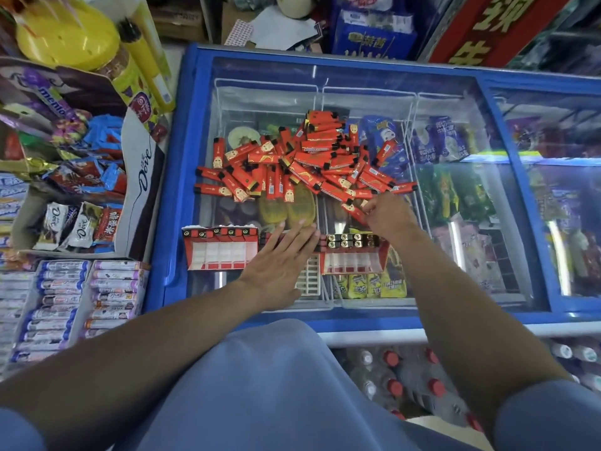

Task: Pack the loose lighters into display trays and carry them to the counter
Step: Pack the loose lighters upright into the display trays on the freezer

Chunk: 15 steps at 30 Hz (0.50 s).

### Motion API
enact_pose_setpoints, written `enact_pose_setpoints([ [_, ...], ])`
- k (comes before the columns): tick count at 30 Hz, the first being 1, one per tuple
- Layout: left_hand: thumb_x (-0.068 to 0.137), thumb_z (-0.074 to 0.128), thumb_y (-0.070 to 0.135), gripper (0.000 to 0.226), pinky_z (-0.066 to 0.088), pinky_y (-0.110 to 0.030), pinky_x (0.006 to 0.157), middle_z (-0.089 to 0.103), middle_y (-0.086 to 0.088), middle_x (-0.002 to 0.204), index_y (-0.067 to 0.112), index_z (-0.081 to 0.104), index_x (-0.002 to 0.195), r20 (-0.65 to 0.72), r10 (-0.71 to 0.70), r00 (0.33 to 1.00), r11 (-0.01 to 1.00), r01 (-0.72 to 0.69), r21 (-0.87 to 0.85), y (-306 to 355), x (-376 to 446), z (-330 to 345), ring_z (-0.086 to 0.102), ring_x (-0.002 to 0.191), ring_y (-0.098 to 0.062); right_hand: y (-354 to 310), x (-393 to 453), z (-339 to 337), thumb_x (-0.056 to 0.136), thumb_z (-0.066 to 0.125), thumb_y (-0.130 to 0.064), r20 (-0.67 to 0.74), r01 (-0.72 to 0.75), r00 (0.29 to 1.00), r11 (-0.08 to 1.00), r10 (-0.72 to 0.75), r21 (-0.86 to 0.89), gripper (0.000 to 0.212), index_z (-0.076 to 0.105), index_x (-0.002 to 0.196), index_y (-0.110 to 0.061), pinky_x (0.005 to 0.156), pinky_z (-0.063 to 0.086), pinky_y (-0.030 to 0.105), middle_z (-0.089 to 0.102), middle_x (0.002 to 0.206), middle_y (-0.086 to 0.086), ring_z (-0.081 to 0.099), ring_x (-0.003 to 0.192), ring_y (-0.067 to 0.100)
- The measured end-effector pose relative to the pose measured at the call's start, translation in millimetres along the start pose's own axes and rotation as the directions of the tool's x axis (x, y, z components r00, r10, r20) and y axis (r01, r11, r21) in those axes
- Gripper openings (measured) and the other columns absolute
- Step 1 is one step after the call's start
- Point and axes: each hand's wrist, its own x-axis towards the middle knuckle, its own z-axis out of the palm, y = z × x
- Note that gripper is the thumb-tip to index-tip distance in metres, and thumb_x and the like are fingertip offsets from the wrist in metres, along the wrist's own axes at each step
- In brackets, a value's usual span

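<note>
left hand [279,255] flat on a tray [310,281]; right hand [387,211] pinches a lighter [356,213]; dove box [143,170] nearby.

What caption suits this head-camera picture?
Right hand picks a lighter from the red pile on a freezer lid; left hand steadies trays.

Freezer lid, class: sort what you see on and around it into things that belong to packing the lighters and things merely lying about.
Belongs to the job:
- loose lighters
- left display tray
- right display tray
- left hand, flat by the trays
- right hand, pinching a lighter

Just lying about:
- chocolate box
- yellow jar
- ice creams inside the freezer
</note>
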Motion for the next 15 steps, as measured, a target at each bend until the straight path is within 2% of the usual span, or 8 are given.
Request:
enact_pose_setpoints([
  [2,0.095,0.054,0.055,0.107,-0.006,-0.052,0.126,-0.016,-0.010,0.171,0.007,-0.014,0.161,-0.003,0.007,1.000,1.000,-0.007,-0.020,0.0,-1.7,0.0,-0.023,0.156,-0.029,-0.1,16.6,6.4,0.088,0.077,-0.028,0.055,-0.014,0.998,0.992,0.021,-0.127,0.017,0.077,0.102,-0.018,0.081,0.059,0.037,0.073,0.094,0.007,0.070,0.086,0.026],
  [5,0.094,0.058,0.051,0.107,-0.004,-0.051,0.128,-0.016,-0.011,0.171,0.009,-0.012,0.162,-0.048,-0.019,0.999,0.998,0.015,-0.068,-3.1,-8.4,4.2,-0.022,0.156,-0.029,-6.8,29.2,13.0,0.083,0.084,-0.029,0.070,-0.034,0.996,0.986,0.046,-0.166,0.031,0.069,0.098,-0.006,0.084,0.058,0.041,0.071,0.095,0.010,0.070,0.093,0.030],
  [8,0.092,0.060,0.051,0.106,-0.003,-0.051,0.128,-0.015,-0.013,0.170,0.009,-0.007,0.163,-0.122,-0.079,0.989,0.994,0.070,-0.079,-12.4,-21.5,12.7,-0.022,0.156,-0.029,-12.2,30.9,11.4,0.084,0.082,-0.031,0.097,-0.013,0.995,0.970,0.037,-0.243,0.032,0.064,0.099,-0.008,0.083,0.053,0.038,0.064,0.091,0.006,0.068,0.098,0.030],
  [11,0.089,0.063,0.052,0.109,0.004,-0.054,0.128,-0.011,-0.015,0.171,0.007,-0.003,0.163,-0.180,-0.189,0.965,0.981,0.176,-0.083,-23.5,-36.2,19.6,-0.016,0.157,-0.032,-16.1,15.0,-1.0,0.089,0.073,-0.034,-0.003,0.042,0.999,0.945,-0.045,-0.323,0.033,0.065,0.108,-0.008,0.076,0.052,0.038,0.068,0.099,0.010,0.069,0.096,0.032],
  [12,0.088,0.064,0.052,0.110,0.005,-0.055,0.128,-0.010,-0.016,0.171,0.008,-0.002,0.163,-0.192,-0.226,0.955,0.973,0.212,-0.093,-27.3,-40.9,21.5,-0.014,0.158,-0.033,-18.4,5.0,-7.4,0.090,0.072,-0.038,-0.049,0.080,0.994,0.956,-0.098,-0.283,0.033,0.067,0.106,-0.011,0.077,0.054,0.039,0.070,0.097,0.009,0.070,0.093,0.031],
  [14,0.087,0.066,0.049,0.110,0.007,-0.057,0.127,-0.007,-0.017,0.171,0.011,-0.003,0.164,-0.197,-0.284,0.939,0.957,0.265,-0.116,-34.5,-49.4,26.8,-0.010,0.158,-0.034,-25.8,-24.0,-21.0,0.090,0.073,-0.041,-0.106,0.183,0.976,0.981,-0.188,-0.060,0.026,0.070,0.103,-0.019,0.076,0.056,0.035,0.072,0.093,0.000,0.069,0.086,0.024],
  [15,0.087,0.067,0.048,0.110,0.006,-0.057,0.127,-0.007,-0.017,0.171,0.015,-0.003,0.164,-0.190,-0.307,0.933,0.950,0.286,-0.127,-38.1,-52.7,29.9,-0.009,0.158,-0.035,-31.6,-41.9,-26.9,0.092,0.072,-0.041,-0.102,0.238,0.968,0.969,-0.231,0.065,0.022,0.070,0.104,-0.023,0.071,0.055,0.030,0.072,0.091,-0.006,0.068,0.079,0.017],
])
